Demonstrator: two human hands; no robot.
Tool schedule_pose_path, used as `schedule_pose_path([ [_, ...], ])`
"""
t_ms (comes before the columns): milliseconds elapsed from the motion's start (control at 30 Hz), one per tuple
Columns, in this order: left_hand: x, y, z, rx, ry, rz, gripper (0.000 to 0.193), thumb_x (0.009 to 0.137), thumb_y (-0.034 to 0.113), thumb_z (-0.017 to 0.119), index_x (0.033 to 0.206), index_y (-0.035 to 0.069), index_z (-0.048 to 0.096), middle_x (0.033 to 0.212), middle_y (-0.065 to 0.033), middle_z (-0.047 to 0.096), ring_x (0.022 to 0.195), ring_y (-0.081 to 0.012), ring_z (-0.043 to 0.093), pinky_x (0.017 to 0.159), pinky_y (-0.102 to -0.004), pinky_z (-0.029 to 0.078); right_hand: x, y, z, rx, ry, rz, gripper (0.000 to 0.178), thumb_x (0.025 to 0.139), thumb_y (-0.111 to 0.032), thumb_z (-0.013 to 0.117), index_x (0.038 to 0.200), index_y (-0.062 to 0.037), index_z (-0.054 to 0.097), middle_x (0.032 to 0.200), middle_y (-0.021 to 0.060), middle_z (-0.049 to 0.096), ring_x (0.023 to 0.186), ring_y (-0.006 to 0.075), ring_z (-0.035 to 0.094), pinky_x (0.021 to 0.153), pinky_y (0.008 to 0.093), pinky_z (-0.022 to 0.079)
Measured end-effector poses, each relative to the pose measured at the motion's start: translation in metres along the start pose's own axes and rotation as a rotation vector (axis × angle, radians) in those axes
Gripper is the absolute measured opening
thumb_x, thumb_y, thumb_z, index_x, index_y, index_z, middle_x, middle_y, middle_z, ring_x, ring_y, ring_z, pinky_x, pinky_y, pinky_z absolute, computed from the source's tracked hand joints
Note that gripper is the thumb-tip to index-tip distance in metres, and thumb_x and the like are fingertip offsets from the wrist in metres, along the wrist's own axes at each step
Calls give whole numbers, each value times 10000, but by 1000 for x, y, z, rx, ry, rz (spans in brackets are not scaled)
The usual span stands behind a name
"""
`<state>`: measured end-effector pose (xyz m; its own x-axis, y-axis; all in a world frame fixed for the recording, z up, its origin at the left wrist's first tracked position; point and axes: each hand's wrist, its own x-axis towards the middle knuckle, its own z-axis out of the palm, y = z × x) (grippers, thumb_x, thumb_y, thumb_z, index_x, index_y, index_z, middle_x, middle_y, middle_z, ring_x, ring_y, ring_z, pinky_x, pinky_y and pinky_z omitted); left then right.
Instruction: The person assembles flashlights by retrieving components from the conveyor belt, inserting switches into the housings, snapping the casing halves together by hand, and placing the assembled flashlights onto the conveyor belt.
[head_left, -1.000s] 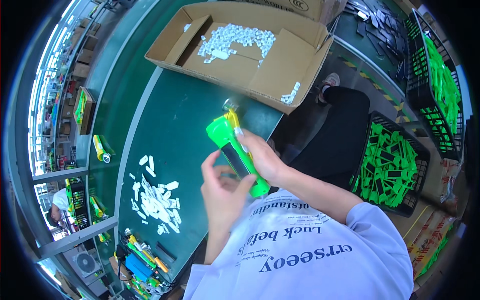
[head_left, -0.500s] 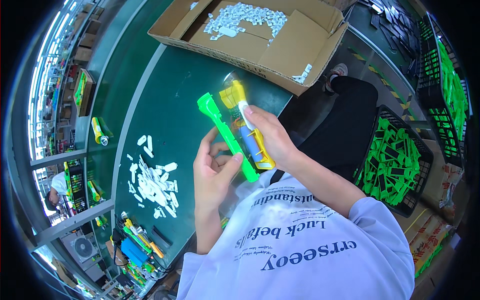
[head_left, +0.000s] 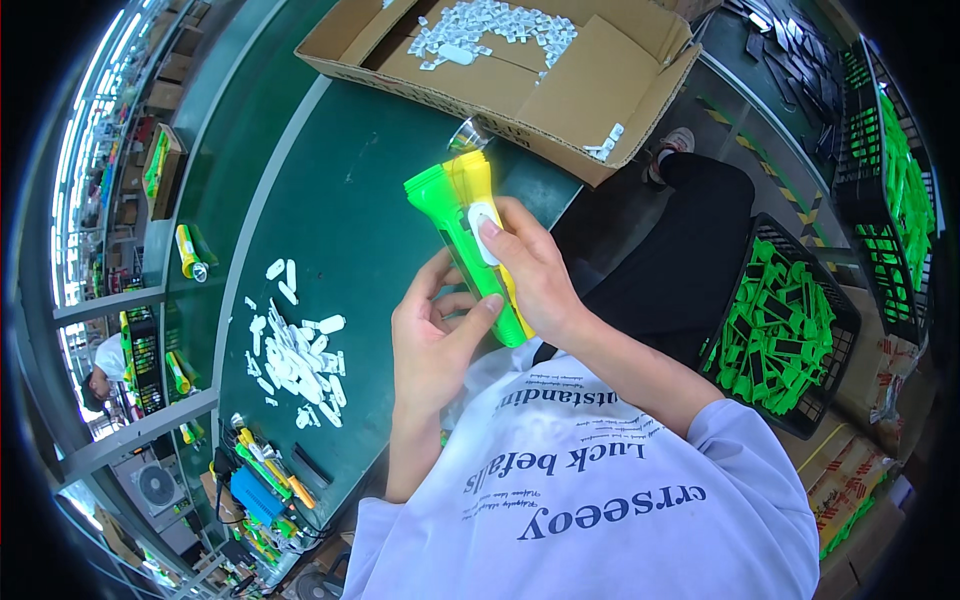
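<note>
Over the green bench, my left hand grips the lower part of a green flashlight half-shell. My right hand holds the yellow flashlight half-shell, its thumb on a white oblong switch piece. The two halves lie side by side against each other, wide ends away from me; whether they fully meet cannot be seen. Beyond the wide end sits a shiny reflector head. The inside of the yellow half is now hidden.
A cardboard box with small clear-white parts stands at the far side. White plastic pieces lie piled at left, near a finished-looking flashlight. Tools and a blue block are lower left. A black crate of green shells stands right.
The green half-shell has swung over against the yellow one, covering the inner parts and wires that showed before. Both hands have drawn closer together.
</note>
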<state>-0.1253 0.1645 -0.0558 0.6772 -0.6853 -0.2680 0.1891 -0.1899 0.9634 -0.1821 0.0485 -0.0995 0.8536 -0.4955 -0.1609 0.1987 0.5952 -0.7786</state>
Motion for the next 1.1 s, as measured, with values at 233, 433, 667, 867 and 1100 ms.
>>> schedule_pose_path([
  [233,-1,-6,-2,12,-34,28,563,815,-91,669,1332,-133,449,1165,-181,624,986,-167,642,788,-266,583,-2,9,-6,1,-20,-35,368,1026,-307,462,1221,2,506,1019,54,564,923,103,532,804,267,449],
  [433,0,-6,2,118,-19,92,600,799,-96,686,1355,-113,462,1161,-180,638,1025,-167,629,788,-273,585,-7,12,-7,-213,4,-121,404,1041,-338,427,1204,14,540,1036,82,545,933,133,516,827,280,428],
  [667,1,-10,-2,145,93,64,492,772,-105,704,1243,-80,564,1024,-158,694,933,-158,671,739,-265,578,-6,14,-5,-326,-54,-118,449,1047,-319,384,1334,16,470,1152,121,525,1055,185,524,920,299,411],
  [867,4,-18,-18,114,262,-53,256,761,-60,743,998,-74,647,838,-131,715,736,-140,685,655,-257,556,-14,-8,1,-68,-226,115,638,870,-46,462,1480,-5,283,1305,163,473,1226,202,469,1031,300,362],
  [1100,3,-13,-12,208,242,38,152,790,30,773,877,-55,682,766,-99,707,680,-90,650,627,-236,530,-14,-4,13,-779,-52,-54,563,776,44,636,1293,-34,427,1033,142,637,957,206,636,823,326,495],
])
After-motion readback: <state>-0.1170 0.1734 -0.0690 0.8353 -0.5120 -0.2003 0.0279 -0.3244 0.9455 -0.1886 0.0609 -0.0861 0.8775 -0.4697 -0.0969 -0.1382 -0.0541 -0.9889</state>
